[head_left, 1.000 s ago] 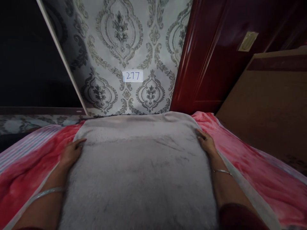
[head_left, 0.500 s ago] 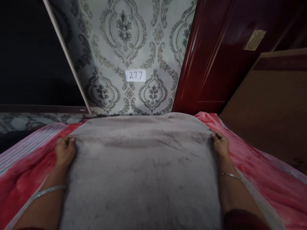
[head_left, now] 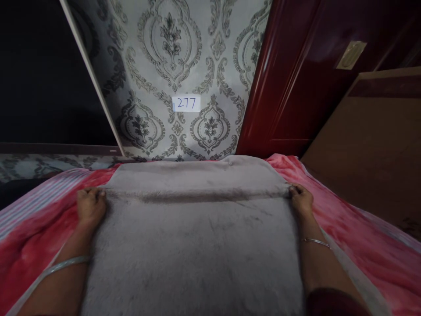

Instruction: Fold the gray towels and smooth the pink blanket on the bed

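Note:
A grey plush cloth [head_left: 197,245] lies spread out in front of me, with a straight raised fold running across it between my hands. My left hand [head_left: 92,204] pinches the fold at the cloth's left edge, fingers closed. At the right edge, my right hand [head_left: 301,199] is closed on the other end of the fold. Beyond the fold, the far part of the cloth lies fairly flat, with a small bump near its far edge. A bracelet shows on each wrist.
Under the cloth is a pink-red plush blanket [head_left: 355,224], and striped fabric [head_left: 49,193] lies at the left. A patterned wall [head_left: 148,79] with a paper label [head_left: 186,103], a dark screen [head_left: 49,79], a red door [head_left: 286,87] and a brown cardboard panel [head_left: 368,131] stand behind.
The cloth between my hands has been drawn into a tighter, straighter ridge, and the creases at its right have smoothed. My hands have hardly moved and keep their hold.

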Demonstrator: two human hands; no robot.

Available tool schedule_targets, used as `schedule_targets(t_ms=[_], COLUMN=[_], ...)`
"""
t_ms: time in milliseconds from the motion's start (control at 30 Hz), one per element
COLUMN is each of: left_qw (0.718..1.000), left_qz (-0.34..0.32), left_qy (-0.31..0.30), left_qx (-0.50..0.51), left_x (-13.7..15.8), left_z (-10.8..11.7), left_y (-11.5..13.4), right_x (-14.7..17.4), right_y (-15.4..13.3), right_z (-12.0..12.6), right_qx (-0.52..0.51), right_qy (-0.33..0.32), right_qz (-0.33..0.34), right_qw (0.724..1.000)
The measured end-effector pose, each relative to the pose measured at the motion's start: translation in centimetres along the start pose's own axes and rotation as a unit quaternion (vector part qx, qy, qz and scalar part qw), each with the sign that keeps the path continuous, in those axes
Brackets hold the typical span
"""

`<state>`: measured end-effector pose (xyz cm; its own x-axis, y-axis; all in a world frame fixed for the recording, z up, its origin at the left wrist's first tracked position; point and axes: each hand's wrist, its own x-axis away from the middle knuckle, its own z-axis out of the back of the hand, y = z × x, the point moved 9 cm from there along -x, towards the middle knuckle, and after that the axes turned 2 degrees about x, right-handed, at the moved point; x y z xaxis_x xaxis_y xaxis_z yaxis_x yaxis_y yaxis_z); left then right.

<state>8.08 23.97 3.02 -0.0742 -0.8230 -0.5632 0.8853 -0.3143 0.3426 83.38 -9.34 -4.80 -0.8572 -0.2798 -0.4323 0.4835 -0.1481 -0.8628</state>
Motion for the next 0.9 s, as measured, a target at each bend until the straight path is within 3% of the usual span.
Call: schedule_targets(t_ms=[167,333,533,667,900], left_qw=[0.998,0.996,0.978,0.968,0.969], left_qz=[0.034,-0.008,-0.18,-0.221,-0.208], left_qy=[0.006,-0.031,-0.093,-0.113,-0.115], left_qx=[-0.049,-0.083,-0.038,-0.03,-0.069], left_x=[0.7,1.5,2.5,2.8,2.4], left_z=[1.1,1.5,-0.7,-1.6,-1.7], left_y=[0.8,3.4,8.7,9.5,8.4], right_x=[-0.1,1.2,5.3,7.0,7.0], right_y=[-1.1,-4.8,-9.8,-10.0,-9.3], right_z=[0.3,0.3,-4.8,-7.0,-7.4], right_qx=[0.094,0.177,0.2,0.226,0.241], right_qy=[0.012,0.028,-0.153,-0.231,-0.233], right_qz=[0.081,0.187,0.336,0.343,0.322], right_qw=[0.992,0.966,0.907,0.882,0.885])
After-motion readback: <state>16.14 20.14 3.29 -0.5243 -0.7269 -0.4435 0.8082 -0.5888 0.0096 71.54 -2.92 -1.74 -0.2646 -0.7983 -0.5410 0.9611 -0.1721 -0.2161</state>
